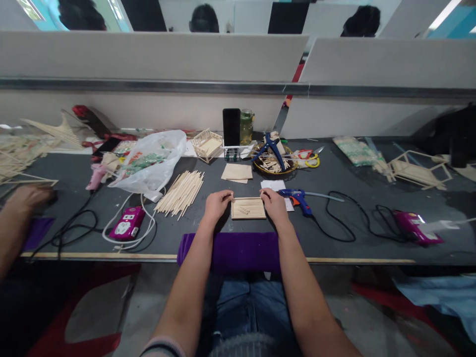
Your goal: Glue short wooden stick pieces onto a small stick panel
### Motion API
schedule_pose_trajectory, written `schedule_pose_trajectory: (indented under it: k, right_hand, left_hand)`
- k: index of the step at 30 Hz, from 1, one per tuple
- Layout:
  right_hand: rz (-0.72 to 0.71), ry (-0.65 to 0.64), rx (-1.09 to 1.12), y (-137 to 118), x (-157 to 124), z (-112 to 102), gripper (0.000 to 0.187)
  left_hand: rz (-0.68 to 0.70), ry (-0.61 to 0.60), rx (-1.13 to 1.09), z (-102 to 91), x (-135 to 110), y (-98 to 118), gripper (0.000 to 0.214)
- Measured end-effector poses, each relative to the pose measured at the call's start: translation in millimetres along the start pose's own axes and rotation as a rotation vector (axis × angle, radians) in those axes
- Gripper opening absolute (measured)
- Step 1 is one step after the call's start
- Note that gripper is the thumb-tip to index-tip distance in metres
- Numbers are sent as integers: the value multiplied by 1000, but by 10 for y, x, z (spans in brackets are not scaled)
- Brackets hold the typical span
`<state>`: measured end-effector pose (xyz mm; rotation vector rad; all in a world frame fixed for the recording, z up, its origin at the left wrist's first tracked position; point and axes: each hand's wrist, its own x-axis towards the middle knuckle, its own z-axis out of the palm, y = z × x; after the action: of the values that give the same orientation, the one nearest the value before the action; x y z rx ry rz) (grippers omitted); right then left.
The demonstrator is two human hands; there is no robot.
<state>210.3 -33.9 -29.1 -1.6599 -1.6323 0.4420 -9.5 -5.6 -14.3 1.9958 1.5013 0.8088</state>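
Note:
A small rectangular tray made of wooden sticks (253, 209) lies flat on the dark table before me, with a raised rim and a few short loose pieces inside. My left hand (218, 206) pinches its far left corner, fingers closed. At the far right corner, the fingertips of my right hand (275, 203) are closed on the rim. Whether either hand also holds a tiny stick piece is too small to tell. To the left is a pile of loose wooden sticks (182, 192). A blue glue gun (302, 201) rests just right of my right hand, over white paper.
A rolled purple cloth (245, 250) lies along the front edge. Behind are thin wood sheets (237, 172), a basket of stick pieces (275, 163), scissors (312, 159), a phone (231, 127) and a plastic bag (152, 163). Cords run to magenta boxes (128, 223). Another person's hand (31, 198) is at left.

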Motion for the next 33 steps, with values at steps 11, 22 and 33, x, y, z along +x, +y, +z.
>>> schedule_pose_trajectory:
  k: [11,22,33]
  right_hand:
    - [-4,-1,-17,-33,-16,-18,25]
    - [5,-1,-19,-42,-28,-23,24]
    - [-3,3,-13,-49,-34,-32,24]
  left_hand:
    - [8,11,2,8,2,-6,15]
    - [-6,6,15,-11,-5,28,16]
    - [-23,-4,23,-6,-3,22,17]
